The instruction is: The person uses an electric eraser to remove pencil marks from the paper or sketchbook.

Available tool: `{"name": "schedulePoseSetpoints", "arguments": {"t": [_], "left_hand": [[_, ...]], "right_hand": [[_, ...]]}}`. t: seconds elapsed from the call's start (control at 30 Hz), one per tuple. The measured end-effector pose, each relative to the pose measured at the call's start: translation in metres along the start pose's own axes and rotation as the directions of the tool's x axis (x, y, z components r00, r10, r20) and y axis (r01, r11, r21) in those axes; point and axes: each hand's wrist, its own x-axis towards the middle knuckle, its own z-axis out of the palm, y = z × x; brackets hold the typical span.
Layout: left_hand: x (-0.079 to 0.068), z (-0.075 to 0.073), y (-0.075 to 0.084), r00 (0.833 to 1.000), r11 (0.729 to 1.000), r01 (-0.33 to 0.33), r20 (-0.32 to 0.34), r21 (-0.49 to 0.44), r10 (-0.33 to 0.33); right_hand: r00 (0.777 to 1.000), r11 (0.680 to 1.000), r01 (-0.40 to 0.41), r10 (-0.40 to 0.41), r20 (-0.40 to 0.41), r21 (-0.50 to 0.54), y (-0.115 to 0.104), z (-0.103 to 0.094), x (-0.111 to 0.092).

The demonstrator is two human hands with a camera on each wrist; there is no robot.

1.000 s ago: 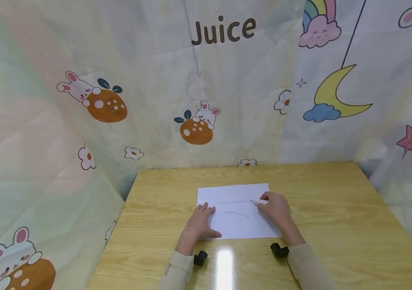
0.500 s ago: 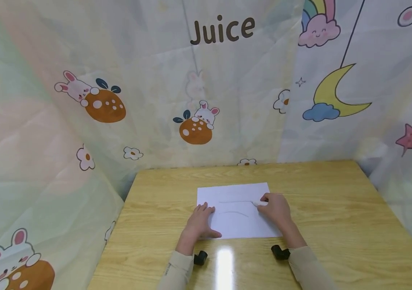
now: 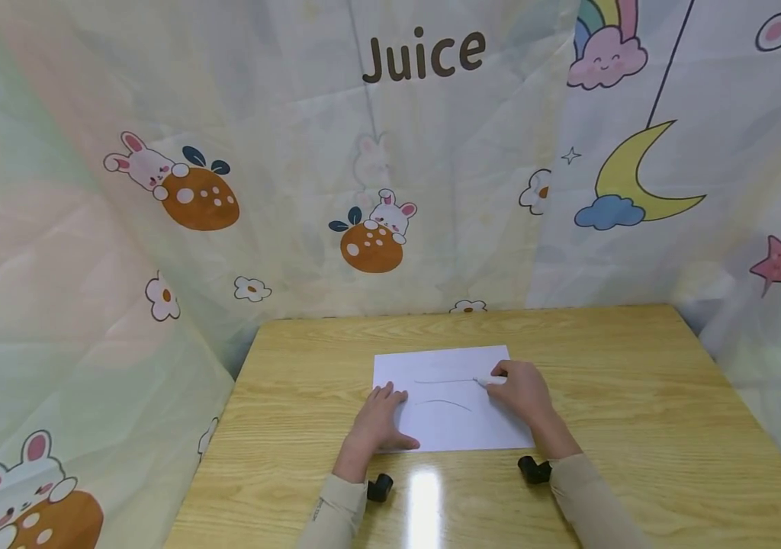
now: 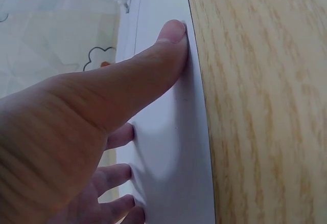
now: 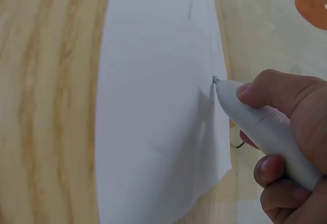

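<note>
A white sheet of paper (image 3: 452, 435) lies on the wooden table and bears two thin dark lines, an upper nearly straight one (image 3: 441, 381) and a lower curved one (image 3: 444, 402). My left hand (image 3: 377, 422) rests with spread fingers on the sheet's left part, the thumb (image 4: 148, 65) close to the near edge. On the right side, my right hand (image 3: 522, 393) grips a thick white pen (image 5: 271, 132) between thumb and curled fingers. Its small grey tip (image 5: 215, 80) is at the upper line's right end. The pen's rear end is hidden in the hand.
The wooden table (image 3: 637, 396) reaches past the paper on all sides. Behind it hangs a printed cloth (image 3: 466, 229) with rabbits, a moon and flowers. A black wrist-worn piece (image 3: 380, 488) sits at the left cuff, another black piece (image 3: 535, 470) at the right.
My right wrist has shifted slightly to the right, while the pen tip stays by the upper line's right end. The left hand and the paper have kept their places.
</note>
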Motion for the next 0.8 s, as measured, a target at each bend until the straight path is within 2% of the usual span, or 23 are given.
{"name": "schedulePoseSetpoints", "arguments": {"t": [0.2, 0.37, 0.53, 0.63, 0.8], "left_hand": [[0.0, 0.001, -0.001, 1.0, 1.0, 0.015, 0.015, 0.0, -0.015], [0.0, 0.001, 0.0, 1.0, 1.0, 0.011, 0.006, 0.004, -0.011], [-0.001, -0.001, 0.002, 1.0, 1.0, 0.006, 0.014, 0.005, -0.006], [0.0, -0.002, 0.003, 1.0, 1.0, 0.003, 0.008, 0.004, -0.003], [0.0, -0.003, 0.003, 1.0, 1.0, 0.01, 0.021, 0.013, -0.01]], "right_hand": [[0.999, 0.999, -0.031, 0.031, 0.009, 0.012, -0.001, -0.001, -0.001], [1.0, 1.0, 0.011, -0.011, -0.02, 0.001, -0.003, 0.001, 0.0], [0.998, 0.999, -0.045, 0.045, -0.032, 0.001, -0.004, 0.005, -0.003], [0.997, 0.999, -0.046, 0.046, -0.055, 0.004, -0.005, 0.007, -0.003], [0.994, 0.995, -0.085, 0.088, -0.065, 0.049, -0.008, 0.009, -0.008]]}}
